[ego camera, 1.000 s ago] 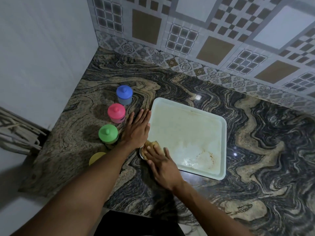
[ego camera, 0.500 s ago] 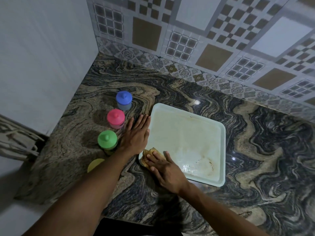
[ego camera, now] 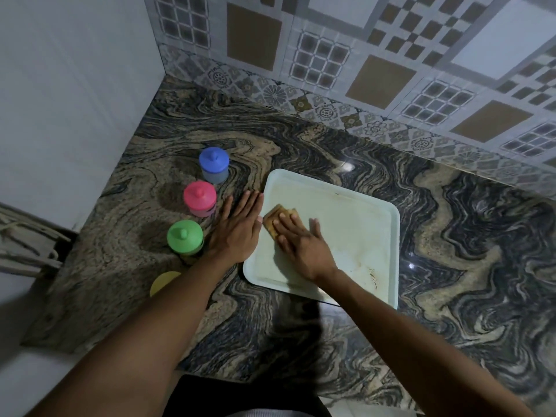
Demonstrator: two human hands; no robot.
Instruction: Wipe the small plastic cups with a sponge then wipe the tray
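Four straight fingers (ego camera: 284,224) of the right hand (ego camera: 301,246) lie flat on the tan sponge (ego camera: 275,217) and press it down, with the thumb spread off to the right; no finger curls round it. The sponge sits inside the white tray (ego camera: 394,236), near the tray's left rim and about midway along that side. The left hand (ego camera: 237,233) lies palm down on the countertop (ego camera: 451,236), its fingers (ego camera: 251,204) straight and held close together, pointing away from the person. Its thumb side rests against the tray's left rim. A brown stain (ego camera: 373,278) marks the tray floor near its front right corner. Left of the left hand, the small cups stand in a row on the counter, apart from one another: a blue-lidded cup (ego camera: 214,165) farthest back, a pink-lidded cup (ego camera: 200,198) next, then a green-lidded cup (ego camera: 185,237) just beside the left wrist. A yellow lid (ego camera: 162,282) shows nearest the person, partly hidden by the left forearm. A patterned tiled wall (ego camera: 361,55) runs behind the counter, and a plain wall (ego camera: 75,85) closes its left side.
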